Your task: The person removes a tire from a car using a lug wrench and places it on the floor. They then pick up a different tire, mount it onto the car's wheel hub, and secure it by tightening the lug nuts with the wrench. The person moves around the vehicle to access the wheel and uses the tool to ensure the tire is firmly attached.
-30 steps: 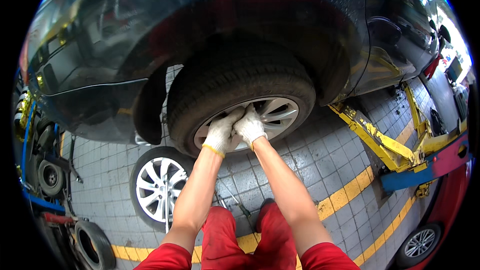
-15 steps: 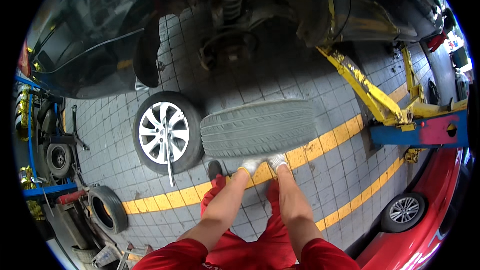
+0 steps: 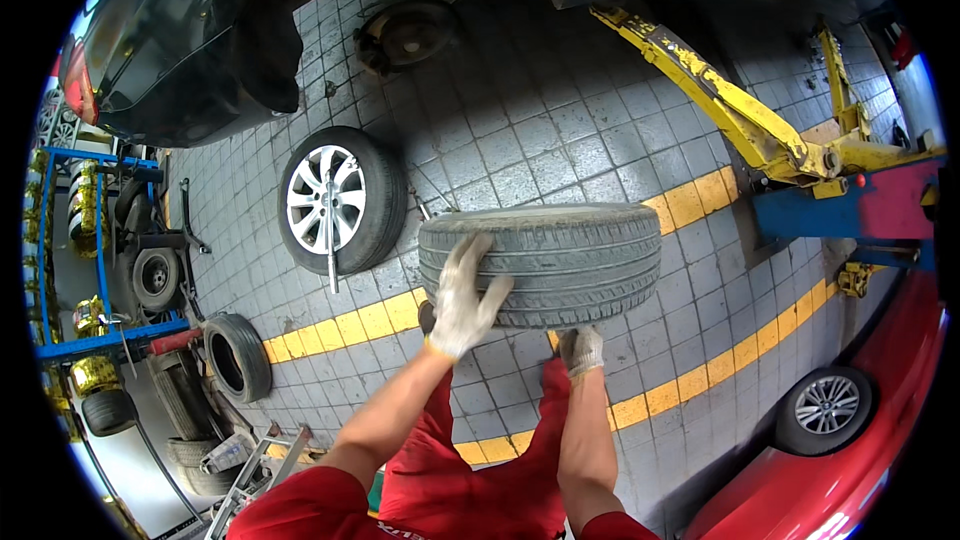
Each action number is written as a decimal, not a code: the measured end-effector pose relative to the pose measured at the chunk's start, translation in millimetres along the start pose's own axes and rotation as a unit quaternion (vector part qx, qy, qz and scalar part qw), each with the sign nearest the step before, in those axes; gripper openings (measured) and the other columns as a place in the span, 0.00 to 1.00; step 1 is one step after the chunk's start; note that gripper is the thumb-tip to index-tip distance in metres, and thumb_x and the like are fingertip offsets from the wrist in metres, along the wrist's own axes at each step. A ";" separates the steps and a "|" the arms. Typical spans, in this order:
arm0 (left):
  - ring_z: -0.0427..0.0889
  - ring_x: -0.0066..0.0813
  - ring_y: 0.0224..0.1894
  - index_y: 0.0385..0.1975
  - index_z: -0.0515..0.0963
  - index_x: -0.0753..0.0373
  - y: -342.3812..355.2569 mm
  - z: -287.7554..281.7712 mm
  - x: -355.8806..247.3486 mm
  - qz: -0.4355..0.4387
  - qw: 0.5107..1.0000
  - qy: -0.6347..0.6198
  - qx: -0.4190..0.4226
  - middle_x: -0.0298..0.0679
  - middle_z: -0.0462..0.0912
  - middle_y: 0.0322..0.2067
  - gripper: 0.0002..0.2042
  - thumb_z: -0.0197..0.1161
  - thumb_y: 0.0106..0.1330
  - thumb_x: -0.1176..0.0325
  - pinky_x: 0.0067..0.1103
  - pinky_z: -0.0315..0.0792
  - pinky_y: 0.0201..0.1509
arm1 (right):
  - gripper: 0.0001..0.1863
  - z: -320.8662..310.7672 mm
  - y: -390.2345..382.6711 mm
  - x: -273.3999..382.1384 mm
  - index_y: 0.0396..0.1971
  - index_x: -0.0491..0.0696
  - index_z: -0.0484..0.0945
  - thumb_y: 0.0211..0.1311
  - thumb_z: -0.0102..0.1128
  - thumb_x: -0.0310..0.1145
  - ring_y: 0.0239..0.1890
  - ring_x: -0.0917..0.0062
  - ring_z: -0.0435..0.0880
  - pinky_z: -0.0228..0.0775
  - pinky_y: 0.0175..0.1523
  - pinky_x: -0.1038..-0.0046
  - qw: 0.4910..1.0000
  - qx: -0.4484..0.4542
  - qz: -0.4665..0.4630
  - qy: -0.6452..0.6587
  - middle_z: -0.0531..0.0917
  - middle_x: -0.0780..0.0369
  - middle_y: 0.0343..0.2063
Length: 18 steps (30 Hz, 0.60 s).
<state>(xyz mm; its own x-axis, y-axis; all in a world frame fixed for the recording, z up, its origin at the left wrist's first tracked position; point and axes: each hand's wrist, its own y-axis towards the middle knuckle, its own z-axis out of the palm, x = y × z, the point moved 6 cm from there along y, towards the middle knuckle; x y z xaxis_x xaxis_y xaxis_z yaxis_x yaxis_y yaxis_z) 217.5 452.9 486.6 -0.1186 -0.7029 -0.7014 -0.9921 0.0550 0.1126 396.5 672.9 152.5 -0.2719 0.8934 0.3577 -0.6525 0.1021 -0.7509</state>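
A black tyre (image 3: 570, 270) hangs in front of me, its tread facing me. My left hand (image 3: 462, 302), in a pale knit glove, lies against the left of the tread with its fingers spread. Beneath the right lower edge, my gloved right hand (image 3: 582, 348) has its fingers curled up under the tyre, partly hidden by it. Left of this tyre is a wheel with a silver spoked rim (image 3: 298, 202). A long silver bar (image 3: 332, 265) sticks out from its hub toward me.
Ahead is a raised dark car (image 3: 170, 60) with a bare brake disc (image 3: 408, 35). A yellow lift arm (image 3: 730, 105) reaches in from the right, above a red car (image 3: 800, 485). To the left stand a blue rack (image 3: 105, 352) and a loose tyre (image 3: 258, 360).
The tyre has come up toward me. My left hand has moved from its lower edge onto the tread; my right hand stays underneath. My view has shifted, showing more floor.
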 end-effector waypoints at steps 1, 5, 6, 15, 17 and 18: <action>0.75 0.59 0.68 0.66 0.75 0.69 22.4 19.0 1.9 0.036 0.999 0.025 0.008 0.59 0.78 0.65 0.28 0.68 0.70 0.58 0.46 0.66 0.76 | 0.16 12.8 -8.4 9.1 0.60 0.46 0.82 0.77 0.60 0.31 0.61 0.69 0.86 0.80 0.67 0.60 0.997 -0.054 0.016 0.058 0.87 0.60 0.61; 0.75 0.58 0.68 0.61 0.78 0.68 40.3 82.2 24.8 0.064 0.992 0.099 0.046 0.56 0.80 0.63 0.26 0.64 0.73 0.53 0.47 0.63 0.77 | 0.24 53.2 -73.6 58.1 0.67 0.47 0.78 0.83 0.52 0.46 0.61 0.65 0.85 0.82 0.64 0.58 0.974 -0.198 -0.014 0.109 0.84 0.60 0.64; 0.78 0.56 0.65 0.58 0.81 0.67 38.8 94.4 18.8 0.090 0.990 0.095 0.044 0.53 0.83 0.59 0.24 0.64 0.73 0.53 0.46 0.65 0.75 | 0.27 68.7 -92.9 76.1 0.69 0.48 0.77 0.84 0.51 0.51 0.61 0.64 0.85 0.82 0.64 0.57 0.969 -0.220 -0.041 0.107 0.83 0.60 0.65; 0.84 0.54 0.53 0.57 0.83 0.64 -31.6 138.2 -17.9 0.071 0.991 0.017 0.111 0.50 0.87 0.50 0.22 0.66 0.67 0.60 0.45 0.75 0.61 | 0.46 1.5 -105.9 133.7 0.78 0.41 0.67 0.82 0.40 0.68 0.74 0.57 0.74 0.64 0.78 0.61 0.907 -0.389 -0.148 -0.058 0.73 0.56 0.77; 0.84 0.54 0.54 0.57 0.83 0.64 -37.3 141.3 -16.8 0.074 0.994 -0.006 0.084 0.49 0.87 0.51 0.23 0.67 0.64 0.60 0.45 0.75 0.62 | 0.45 -21.2 -103.9 126.8 0.78 0.41 0.67 0.82 0.40 0.67 0.74 0.57 0.74 0.64 0.78 0.61 0.906 -0.390 -0.147 -0.077 0.72 0.56 0.77; 0.84 0.54 0.54 0.57 0.83 0.65 -39.6 141.9 -14.5 0.070 0.994 -0.004 0.087 0.49 0.87 0.51 0.23 0.67 0.63 0.60 0.45 0.75 0.62 | 0.45 -20.8 -102.1 125.0 0.78 0.41 0.67 0.83 0.40 0.67 0.74 0.58 0.74 0.64 0.78 0.61 0.911 -0.377 -0.150 -0.068 0.72 0.56 0.77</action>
<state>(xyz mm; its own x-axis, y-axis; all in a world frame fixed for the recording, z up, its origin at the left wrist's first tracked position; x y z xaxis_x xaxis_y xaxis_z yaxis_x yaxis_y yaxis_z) 252.8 561.6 392.5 -0.2551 -0.6739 -0.6934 -0.9578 0.2742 0.0858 443.9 783.2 262.3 -0.2799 0.7178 0.6375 -0.0535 0.6513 -0.7569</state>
